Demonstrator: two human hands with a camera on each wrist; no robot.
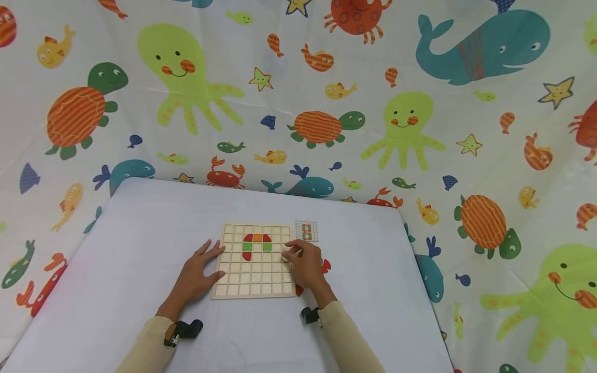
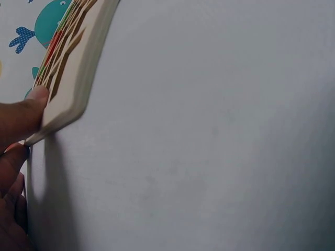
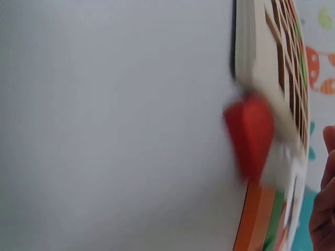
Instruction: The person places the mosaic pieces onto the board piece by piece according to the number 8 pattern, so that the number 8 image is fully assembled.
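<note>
A square wooden grid board (image 1: 254, 287) lies on the white table. Set in its cells are an orange square (image 1: 257, 238), green squares (image 1: 247, 247) and red rounded pieces (image 1: 246, 256), forming an arch. My left hand (image 1: 196, 274) rests at the board's left edge, fingers spread; its thumb (image 2: 37, 99) lies on the wooden rim in the left wrist view. Over the right edge is my right hand (image 1: 305, 264), its index finger and thumb reaching above the cells slightly apart. No coloured piece shows between them. In the right wrist view its fingers (image 3: 325, 193) are only partly visible.
A small printed card (image 1: 306, 231) with a grid pattern lies beyond the board's right corner. Loose red pieces (image 1: 326, 266) lie beside the right hand. The right wrist view also shows a blurred red piece (image 3: 250, 130) and an orange piece (image 3: 252, 217) by the board.
</note>
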